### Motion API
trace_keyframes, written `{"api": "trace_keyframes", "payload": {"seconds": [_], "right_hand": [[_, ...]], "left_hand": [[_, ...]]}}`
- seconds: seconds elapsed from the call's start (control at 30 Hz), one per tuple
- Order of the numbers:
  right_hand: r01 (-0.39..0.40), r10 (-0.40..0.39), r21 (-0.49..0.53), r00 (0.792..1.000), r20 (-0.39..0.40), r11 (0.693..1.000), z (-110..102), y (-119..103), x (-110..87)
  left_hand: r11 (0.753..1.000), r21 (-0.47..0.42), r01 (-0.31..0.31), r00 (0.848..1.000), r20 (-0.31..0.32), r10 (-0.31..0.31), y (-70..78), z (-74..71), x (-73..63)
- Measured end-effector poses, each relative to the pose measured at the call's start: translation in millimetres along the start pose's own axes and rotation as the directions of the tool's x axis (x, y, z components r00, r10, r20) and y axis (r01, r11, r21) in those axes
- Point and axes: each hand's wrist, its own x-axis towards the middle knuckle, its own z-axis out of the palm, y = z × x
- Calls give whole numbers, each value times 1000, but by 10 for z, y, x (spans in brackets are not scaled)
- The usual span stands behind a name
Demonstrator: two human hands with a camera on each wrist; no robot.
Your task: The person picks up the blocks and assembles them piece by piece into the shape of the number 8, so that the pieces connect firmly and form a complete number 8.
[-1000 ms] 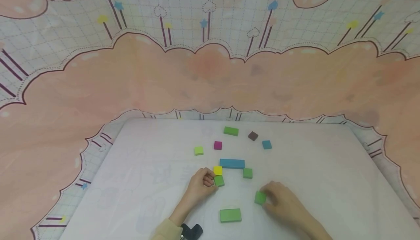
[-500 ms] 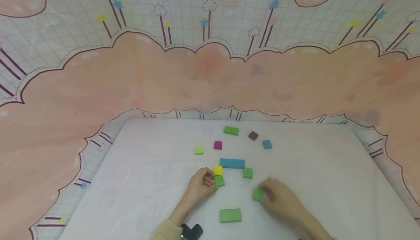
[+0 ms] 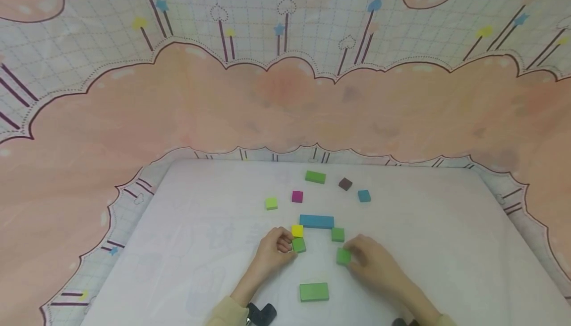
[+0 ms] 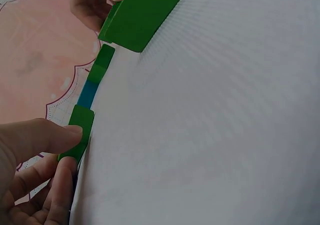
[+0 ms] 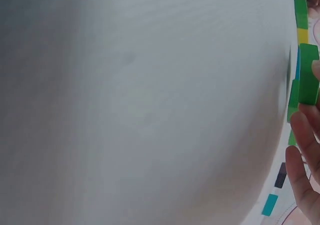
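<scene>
On the white tabletop in the head view, my left hand [image 3: 275,247] pinches a small green block [image 3: 299,245] between thumb and fingers; its near end touches a yellow block [image 3: 297,231]. The left wrist view shows the thumb lying on this block's face. My right hand [image 3: 374,265] grips another green block [image 3: 343,256] by its right side. That block stands just nearer than a third green block [image 3: 337,235], apart from it. A long blue block [image 3: 316,221] lies across behind, its ends by the yellow block and the third green one.
Nearer to me lies a larger green block [image 3: 314,292]. Farther back are a light green block [image 3: 271,203], a magenta block [image 3: 297,196], a green oblong block [image 3: 315,177], a dark brown block [image 3: 345,184] and a blue block [image 3: 364,195]. A patterned curtain [image 3: 285,108] hangs behind.
My right hand has carried its green block left and away from me, closer to the third green block. The left hand has stayed in place on its block.
</scene>
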Motion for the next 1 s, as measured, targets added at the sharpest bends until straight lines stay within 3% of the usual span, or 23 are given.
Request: {"api": "trace_keyframes", "payload": {"seconds": [0.33, 1.0], "right_hand": [[-16, 17, 29, 1000, -13, 999, 30, -81, 90], [24, -29, -96, 998, -50, 995, 110, -105, 179]], "left_hand": [[1000, -9, 0, 1000, 5, 0, 9, -7, -7], [1000, -11, -4, 1000, -2, 4, 16, -5, -10]]}}
